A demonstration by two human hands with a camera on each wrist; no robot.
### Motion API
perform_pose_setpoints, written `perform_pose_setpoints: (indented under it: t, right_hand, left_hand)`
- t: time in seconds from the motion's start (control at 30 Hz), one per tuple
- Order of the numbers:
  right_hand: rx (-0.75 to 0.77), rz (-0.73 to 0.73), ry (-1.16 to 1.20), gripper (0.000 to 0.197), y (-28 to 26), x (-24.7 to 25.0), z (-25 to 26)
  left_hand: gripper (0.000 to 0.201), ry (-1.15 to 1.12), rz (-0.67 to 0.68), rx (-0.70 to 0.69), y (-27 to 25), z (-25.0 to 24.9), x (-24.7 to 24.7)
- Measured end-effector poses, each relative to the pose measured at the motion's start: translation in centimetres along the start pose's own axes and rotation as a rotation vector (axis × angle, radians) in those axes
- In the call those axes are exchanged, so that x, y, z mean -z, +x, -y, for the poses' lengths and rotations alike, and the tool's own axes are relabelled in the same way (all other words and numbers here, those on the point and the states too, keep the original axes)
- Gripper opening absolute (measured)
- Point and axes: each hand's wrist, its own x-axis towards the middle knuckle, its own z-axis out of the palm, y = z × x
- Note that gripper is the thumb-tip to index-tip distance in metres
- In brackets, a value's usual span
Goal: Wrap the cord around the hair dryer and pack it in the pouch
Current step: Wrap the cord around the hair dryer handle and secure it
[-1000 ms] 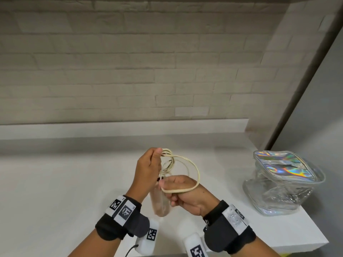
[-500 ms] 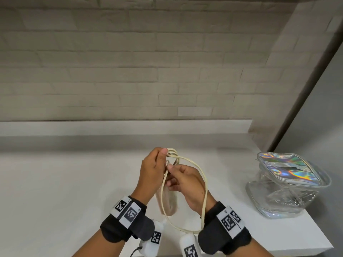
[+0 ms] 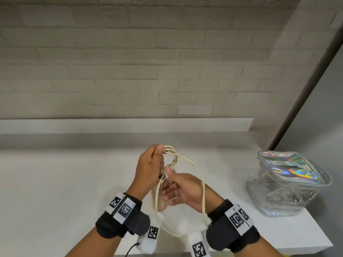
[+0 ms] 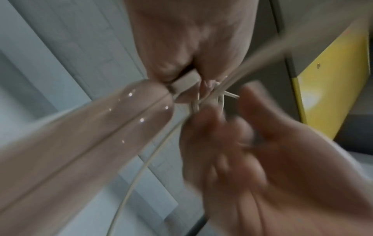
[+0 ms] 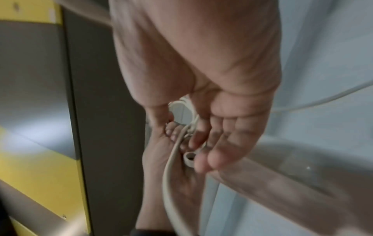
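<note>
My left hand (image 3: 148,169) grips the pale pink hair dryer (image 4: 96,137) by its upper end and pinches the cream cord (image 3: 169,149) coils against it. The dryer's body hangs below, mostly hidden behind my hands in the head view. My right hand (image 3: 182,191) sits just right of it with relaxed fingers, its thumb touching the cord beside the left hand. One long loop of cord runs over my right wrist and droops below both hands. The clear pouch (image 3: 289,184) with a holographic top stands on the right of the counter.
A white counter (image 3: 65,182) stretches to the left and ends in an edge just past the pouch. A brick wall with a low white ledge (image 3: 111,125) runs along the back. The wrist views show a yellow and grey panel (image 5: 30,167) below.
The loop that lay over my right hand's fingers has slid down to the wrist and grown longer. My right hand rose to the cord beside the left, then opened its fingers.
</note>
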Motion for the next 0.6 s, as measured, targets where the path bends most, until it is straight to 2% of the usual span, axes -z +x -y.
perform_pose_setpoints:
  t: [0.07,0.1,0.23,0.33,0.4,0.43,0.5,0.57,0.6]
  right_hand:
    - [-0.001,-0.138,0.107,0.049,0.8,-0.1,0.7]
    - [-0.012,-0.156,0.141,0.045,0.9,-0.2,0.9]
    - [-0.107,-0.115,0.316,0.037,0.8,-0.9,0.8]
    - [-0.018,-0.116,0.214,0.021,0.3,-1.0,1.0]
    - [0.093,-0.084,0.074,0.022,-0.8,-1.0,1.1]
    - [0.163,-0.034,-0.042,0.023,-1.6,-1.0,1.2]
    - [0.218,0.198,-0.317,0.020,-3.4,-0.8,1.2]
    - [0.126,0.446,-0.596,0.025,-4.4,-0.2,0.7]
    - [0.070,0.497,-0.654,0.027,-4.4,0.0,0.4]
  left_hand:
    - [0.030,0.074,0.021,-0.053,-0.4,0.0,-0.4]
    - [0.031,0.086,0.018,-0.067,-0.5,0.1,-0.4]
    - [0.025,0.093,-0.010,-0.113,-0.7,0.3,-0.4]
    - [0.024,0.092,-0.011,-0.106,-0.8,0.4,-0.5]
    - [0.025,0.075,-0.039,-0.073,-0.3,0.3,-0.2]
    - [0.027,0.062,-0.067,-0.047,0.0,0.2,0.2]
    - [0.032,0.011,-0.103,0.016,0.5,0.3,0.8]
    - [0.034,-0.044,-0.083,0.066,0.7,0.4,1.0]
    - [0.034,-0.057,-0.066,0.091,0.6,0.4,0.9]
